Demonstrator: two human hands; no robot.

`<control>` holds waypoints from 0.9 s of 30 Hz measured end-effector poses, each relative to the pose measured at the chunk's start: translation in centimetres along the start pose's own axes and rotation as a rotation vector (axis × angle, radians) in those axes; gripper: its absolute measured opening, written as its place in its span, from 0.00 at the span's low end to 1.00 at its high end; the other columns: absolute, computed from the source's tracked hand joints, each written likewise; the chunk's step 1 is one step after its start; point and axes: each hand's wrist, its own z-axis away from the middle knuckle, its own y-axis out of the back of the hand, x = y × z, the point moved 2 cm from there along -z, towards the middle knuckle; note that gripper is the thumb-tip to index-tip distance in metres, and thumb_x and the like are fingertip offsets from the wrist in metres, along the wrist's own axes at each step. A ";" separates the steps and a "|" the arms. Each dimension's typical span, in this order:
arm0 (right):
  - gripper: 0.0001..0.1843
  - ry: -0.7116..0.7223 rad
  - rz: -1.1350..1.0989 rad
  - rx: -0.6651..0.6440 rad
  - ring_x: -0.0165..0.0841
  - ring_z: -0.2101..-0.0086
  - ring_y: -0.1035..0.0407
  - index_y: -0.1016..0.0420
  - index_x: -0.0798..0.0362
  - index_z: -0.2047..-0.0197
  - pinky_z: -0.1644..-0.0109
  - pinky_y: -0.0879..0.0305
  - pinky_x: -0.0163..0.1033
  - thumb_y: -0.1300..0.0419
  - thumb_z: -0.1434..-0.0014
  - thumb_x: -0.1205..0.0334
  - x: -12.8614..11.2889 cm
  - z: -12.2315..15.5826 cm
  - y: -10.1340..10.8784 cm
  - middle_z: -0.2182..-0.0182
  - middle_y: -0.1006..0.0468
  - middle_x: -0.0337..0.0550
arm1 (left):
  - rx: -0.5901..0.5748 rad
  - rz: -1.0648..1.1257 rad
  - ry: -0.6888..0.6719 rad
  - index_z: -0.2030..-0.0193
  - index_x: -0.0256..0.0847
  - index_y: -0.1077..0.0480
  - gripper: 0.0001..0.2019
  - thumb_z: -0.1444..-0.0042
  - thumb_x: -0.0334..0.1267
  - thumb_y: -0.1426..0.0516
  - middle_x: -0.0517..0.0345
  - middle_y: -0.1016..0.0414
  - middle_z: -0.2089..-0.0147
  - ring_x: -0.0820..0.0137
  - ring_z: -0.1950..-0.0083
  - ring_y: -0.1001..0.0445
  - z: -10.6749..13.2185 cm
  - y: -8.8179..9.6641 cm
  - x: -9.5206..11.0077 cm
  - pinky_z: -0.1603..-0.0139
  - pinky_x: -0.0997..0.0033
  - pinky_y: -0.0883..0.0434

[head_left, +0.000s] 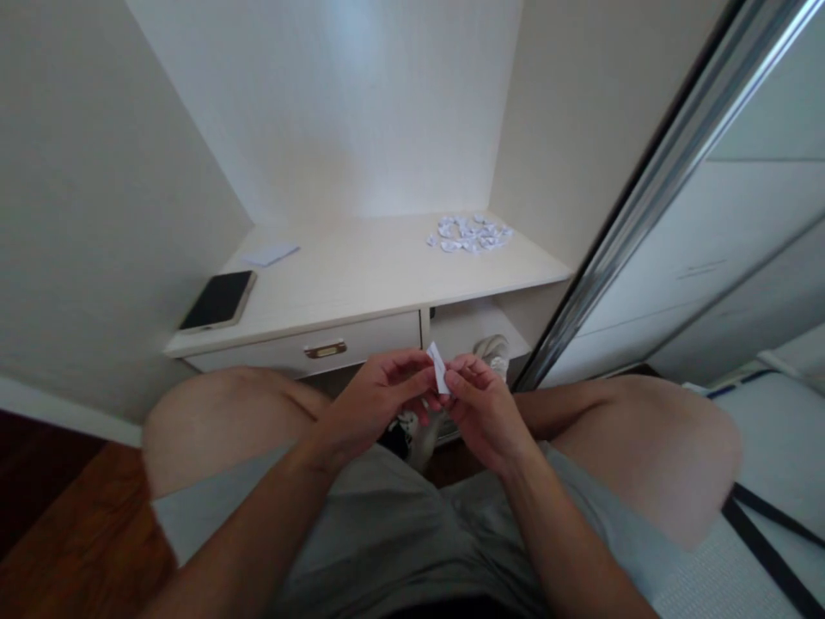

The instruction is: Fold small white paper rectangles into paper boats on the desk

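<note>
Between my two hands is a small folded strip of white paper [439, 368], held up over my lap in front of the shelf edge. The fingers of my left hand [387, 391] pinch it from the left, and those of my right hand [480, 400] grip its lower right side. Parts of the paper are hidden behind the fingertips. Several small twisted white paper pieces [473, 234] lie in a loose cluster on the right of the shelf. Flat white paper [271, 254] rests on the shelf's left side.
A dark-screened phone [219, 300] lies at the left front corner of the white shelf [348, 266]. Below it are a drawer with a metal handle [326, 350] and an open compartment holding a shoe [493, 351]. A metal door frame [644, 198] stands on the right.
</note>
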 end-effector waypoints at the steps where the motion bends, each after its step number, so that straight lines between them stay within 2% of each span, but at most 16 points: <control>1: 0.16 0.003 -0.015 0.002 0.30 0.73 0.32 0.27 0.48 0.67 0.67 0.32 0.37 0.25 0.50 0.53 0.0 0.2 0.0 0.72 0.25 0.34 | 0.026 0.012 -0.009 0.62 0.37 0.21 0.12 0.43 0.45 0.31 0.55 0.22 0.68 0.72 0.70 0.25 0.0 -0.4 -0.4 0.73 0.76 0.26; 6: 0.14 0.025 -0.058 0.036 0.30 0.70 0.33 0.25 0.48 0.66 0.64 0.33 0.37 0.25 0.50 0.54 -0.4 1.1 1.1 0.70 0.26 0.34 | 0.094 0.049 -0.046 0.60 0.37 0.20 0.12 0.46 0.42 0.30 0.55 0.22 0.67 0.71 0.67 0.25 -0.3 -2.3 -1.7 0.75 0.79 0.28; 9: 0.13 0.028 -0.076 0.054 0.30 0.68 0.33 0.24 0.47 0.67 0.63 0.33 0.37 0.25 0.50 0.54 -0.6 1.6 2.2 0.69 0.26 0.35 | 0.099 0.069 -0.058 0.60 0.38 0.21 0.11 0.46 0.40 0.29 0.58 0.22 0.68 0.73 0.69 0.26 -0.7 -3.5 -2.1 0.75 0.79 0.29; 15: 0.12 0.043 -0.075 0.096 0.32 0.70 0.33 0.21 0.46 0.67 0.66 0.34 0.39 0.25 0.52 0.53 -1.6 1.4 4.1 0.70 0.25 0.36 | 0.123 0.112 -0.086 0.61 0.38 0.22 0.11 0.47 0.40 0.29 0.59 0.24 0.69 0.75 0.73 0.29 -2.8 -5.4 -2.7 0.77 0.78 0.30; 17: 0.10 0.068 -0.061 0.124 0.32 0.70 0.33 0.20 0.45 0.67 0.66 0.34 0.39 0.26 0.51 0.54 -2.0 1.2 4.7 0.70 0.24 0.36 | 0.123 0.134 -0.089 0.62 0.38 0.22 0.11 0.47 0.38 0.29 0.60 0.23 0.69 0.75 0.72 0.29 -3.6 -5.8 -3.0 0.76 0.78 0.30; 19: 0.10 0.095 -0.039 0.147 0.33 0.70 0.33 0.19 0.45 0.66 0.65 0.33 0.39 0.28 0.47 0.50 -2.2 0.9 5.3 0.71 0.24 0.38 | 0.147 0.133 -0.089 0.62 0.38 0.23 0.11 0.48 0.38 0.28 0.60 0.23 0.69 0.75 0.72 0.28 -4.3 -6.0 -3.2 0.77 0.78 0.30; 22: 0.17 0.163 0.071 0.161 0.35 0.68 0.32 0.18 0.47 0.67 0.62 0.32 0.41 0.35 0.39 0.43 -2.3 0.5 6.1 0.70 0.25 0.40 | 0.208 0.067 -0.071 0.63 0.39 0.23 0.12 0.50 0.39 0.28 0.61 0.24 0.69 0.74 0.73 0.29 -5.2 -5.8 -3.8 0.78 0.78 0.29; 27: 0.10 0.313 0.488 0.262 0.33 0.67 0.31 0.15 0.48 0.63 0.63 0.34 0.39 0.36 0.34 0.56 -1.9 -0.6 6.8 0.69 0.23 0.40 | 0.284 -0.018 -0.057 0.61 0.40 0.22 0.10 0.47 0.39 0.29 0.60 0.22 0.67 0.74 0.72 0.27 -6.7 -4.3 -4.8 0.76 0.77 0.28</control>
